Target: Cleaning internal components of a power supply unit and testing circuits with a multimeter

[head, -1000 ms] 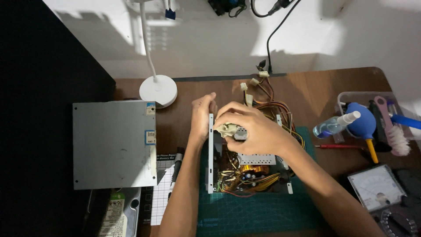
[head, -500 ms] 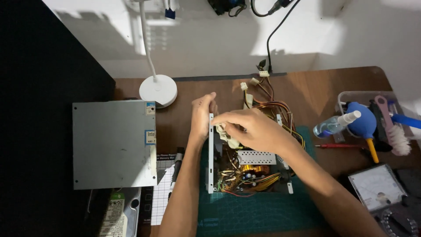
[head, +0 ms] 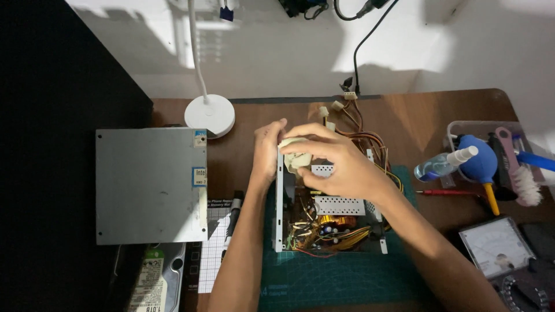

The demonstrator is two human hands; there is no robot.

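1. At the far-left corner of the opened power supply (head: 324,214), sits a pale wad of cloth or tissue (head: 296,155), pressed against the top of the upright metal side wall (head: 280,202).
2. Right hand (head: 341,167) now reaching across the unit, fingers closed around the pale wad; half a second ago sat a touch lower and further right, a second ago bunched over a small pale part near the middle of the case.
3. Left hand (head: 267,151) braces the outside of the wall, fingers curled over its top edge, hardly moved since a second ago.
4. Reads as work shifted from the inside toward the wall's top corner, with the case held steady throughout.
5. Beneath the hands: heatsinks, copper coils and yellow wiring exposed; wire bundle (head: 352,124) fanning toward the back of the desk.
6. Left of the case: narrow gap, a dark pen-like tool (head: 232,214), then the grey metal cover (head: 151,185) lying flat.
7. Right side: blue air blower (head: 483,164), spray bottle (head: 444,164), red screwdriver (head: 448,192), meter (head: 502,247) well apart.
8. Behind: white lamp base (head: 209,115) near; open wood beyond the green cutting mat (head: 347,277).
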